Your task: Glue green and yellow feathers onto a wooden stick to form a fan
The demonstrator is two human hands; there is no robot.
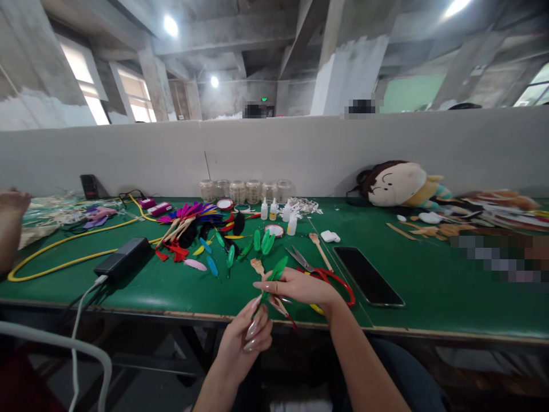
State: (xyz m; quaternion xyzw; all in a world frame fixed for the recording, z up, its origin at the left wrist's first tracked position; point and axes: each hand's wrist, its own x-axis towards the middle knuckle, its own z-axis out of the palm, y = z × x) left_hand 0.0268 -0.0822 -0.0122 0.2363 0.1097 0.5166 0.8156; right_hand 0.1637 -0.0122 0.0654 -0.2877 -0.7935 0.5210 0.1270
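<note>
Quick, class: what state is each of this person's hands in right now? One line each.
Left hand: closed, pinching the lower end of a green feather.
Right hand: closed on the same feather, higher up.

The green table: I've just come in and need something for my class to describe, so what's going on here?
At the green table, a person holds a green feather in both hands: the left hand grips its lower end, the right hand pinches it higher up. Red-handled scissors and a phone lie to the right. Colourful feathers are heaped further left, with glass jars behind.
</note>
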